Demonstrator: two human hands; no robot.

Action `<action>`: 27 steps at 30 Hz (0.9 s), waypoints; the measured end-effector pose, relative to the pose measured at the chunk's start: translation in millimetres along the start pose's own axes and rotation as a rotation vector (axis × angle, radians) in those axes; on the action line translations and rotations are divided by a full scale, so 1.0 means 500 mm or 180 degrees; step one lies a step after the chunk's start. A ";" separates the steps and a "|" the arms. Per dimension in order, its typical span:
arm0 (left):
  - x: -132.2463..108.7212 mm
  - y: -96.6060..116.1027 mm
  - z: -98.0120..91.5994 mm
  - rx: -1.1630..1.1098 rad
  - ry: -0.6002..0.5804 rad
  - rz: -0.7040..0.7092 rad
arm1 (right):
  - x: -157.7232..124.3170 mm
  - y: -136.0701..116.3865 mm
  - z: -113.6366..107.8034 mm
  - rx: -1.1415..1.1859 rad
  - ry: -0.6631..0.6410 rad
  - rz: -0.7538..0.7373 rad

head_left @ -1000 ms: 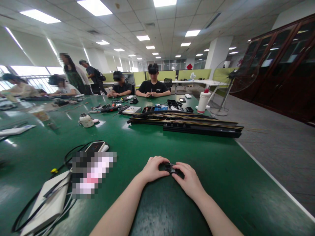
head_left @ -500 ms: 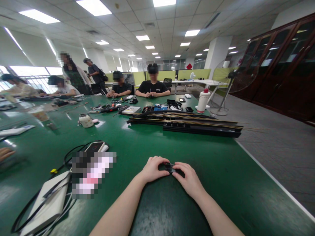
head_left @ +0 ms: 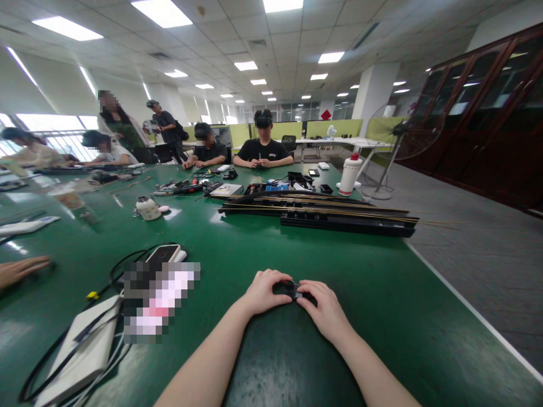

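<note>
The left hand (head_left: 268,292) pinches one side of a small black part (head_left: 293,290) between thumb and fingers, and the right hand (head_left: 326,303) grips its other side; the part sits between the fingertips, just above or on the green table (head_left: 237,243), which I cannot tell. Left of the hands lie a white slab (head_left: 80,345) and a black cable (head_left: 39,359). Another person's hand (head_left: 23,271) reaches in at the far left. Beyond, long black rails (head_left: 348,226) lie beneath thin brass-coloured rods (head_left: 360,210), near a white bottle (head_left: 350,179).

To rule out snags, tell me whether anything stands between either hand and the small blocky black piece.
Nothing visible does: the left hand and right hand both have fingertips on the small blocky black piece. The long black bars lie farther off across the glossy green tabletop.
</note>
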State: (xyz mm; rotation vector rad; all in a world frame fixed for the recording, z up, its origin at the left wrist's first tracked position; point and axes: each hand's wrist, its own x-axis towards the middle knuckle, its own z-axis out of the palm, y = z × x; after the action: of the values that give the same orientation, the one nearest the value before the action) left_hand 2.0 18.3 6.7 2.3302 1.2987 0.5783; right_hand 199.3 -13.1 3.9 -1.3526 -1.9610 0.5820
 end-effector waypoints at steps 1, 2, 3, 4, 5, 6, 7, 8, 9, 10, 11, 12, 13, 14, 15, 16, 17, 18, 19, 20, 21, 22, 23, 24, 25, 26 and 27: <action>0.000 0.000 0.000 -0.0005 0.0002 -0.0001 | 0.000 0.000 0.000 -0.0002 -0.0009 0.0006; 0.000 -0.001 0.000 -0.0012 0.0006 -0.0001 | 0.000 0.000 0.000 -0.0004 -0.0016 0.0011; 0.000 -0.001 0.001 -0.0019 0.0015 0.0004 | 0.000 0.001 -0.001 -0.0005 -0.0020 0.0013; 0.000 -0.002 0.001 -0.0027 0.0026 0.0013 | -0.001 0.001 -0.001 -0.0005 -0.0019 0.0013; 0.000 -0.002 0.001 -0.0033 0.0038 0.0024 | -0.001 0.001 -0.001 -0.0005 -0.0018 0.0010; 0.000 -0.003 0.002 -0.0038 0.0052 0.0035 | -0.001 0.001 -0.001 -0.0005 -0.0017 0.0003; 0.000 -0.004 0.002 -0.0040 0.0064 0.0045 | -0.001 0.002 -0.001 -0.0008 -0.0018 -0.0005; 0.000 -0.005 0.003 -0.0039 0.0071 0.0056 | -0.001 0.002 -0.001 -0.0013 -0.0022 -0.0011; 0.000 -0.005 0.003 -0.0036 0.0074 0.0064 | 0.000 0.002 -0.001 -0.0021 -0.0032 -0.0018; 0.000 -0.006 0.003 -0.0030 0.0072 0.0069 | 0.000 0.001 0.000 -0.0034 -0.0044 -0.0025; 0.000 -0.006 0.003 -0.0021 0.0069 0.0073 | 0.000 0.001 0.000 -0.0052 -0.0054 -0.0028; 0.000 -0.006 0.003 -0.0012 0.0064 0.0076 | 0.000 0.000 0.000 -0.0074 -0.0061 -0.0026; 0.000 -0.006 0.003 -0.0004 0.0062 0.0078 | 0.000 0.000 0.000 -0.0098 -0.0067 -0.0022; 0.000 -0.005 0.003 -0.0002 0.0065 0.0079 | -0.001 -0.001 0.000 -0.0122 -0.0067 -0.0015; 0.000 -0.005 0.003 -0.0005 0.0072 0.0076 | -0.001 -0.002 0.001 -0.0145 -0.0062 -0.0007; 0.000 -0.004 0.003 -0.0011 0.0079 0.0073 | -0.001 -0.003 0.001 -0.0164 -0.0057 0.0000; 0.000 -0.004 0.003 -0.0019 0.0084 0.0069 | -0.002 -0.004 0.001 -0.0177 -0.0053 0.0002; 0.000 -0.003 0.003 -0.0025 0.0086 0.0063 | -0.002 -0.004 0.001 -0.0185 -0.0048 0.0001; 0.000 -0.003 0.002 -0.0026 0.0083 0.0057 | -0.002 -0.004 0.001 -0.0188 -0.0040 -0.0003; 0.000 -0.002 0.002 -0.0023 0.0073 0.0050 | -0.003 -0.004 0.002 -0.0186 -0.0032 -0.0011; 0.000 -0.001 0.002 -0.0017 0.0059 0.0040 | -0.003 -0.003 0.002 -0.0176 -0.0026 -0.0026; 0.000 -0.001 0.001 -0.0010 0.0046 0.0028 | -0.003 -0.003 0.003 -0.0157 -0.0016 -0.0045; 0.000 0.000 0.000 -0.0006 0.0033 0.0018 | -0.003 -0.001 0.003 -0.0130 -0.0004 -0.0063; 0.000 0.000 0.000 -0.0007 0.0023 0.0013 | -0.003 0.000 0.004 -0.0093 0.0010 -0.0076; 0.000 0.000 0.000 -0.0014 0.0019 0.0013 | -0.003 0.001 0.004 -0.0045 0.0029 -0.0080; 0.000 0.000 -0.001 -0.0024 0.0021 0.0017 | -0.002 0.002 0.005 0.0013 0.0055 -0.0071; 0.000 0.000 0.000 -0.0032 0.0027 0.0019 | -0.002 0.004 0.005 0.0080 0.0088 -0.0048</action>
State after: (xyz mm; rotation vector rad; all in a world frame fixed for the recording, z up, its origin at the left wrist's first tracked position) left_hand 2.0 18.3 7.0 2.3267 1.2901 0.5956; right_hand 198.9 -13.3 1.0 -1.3228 -1.9338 0.5759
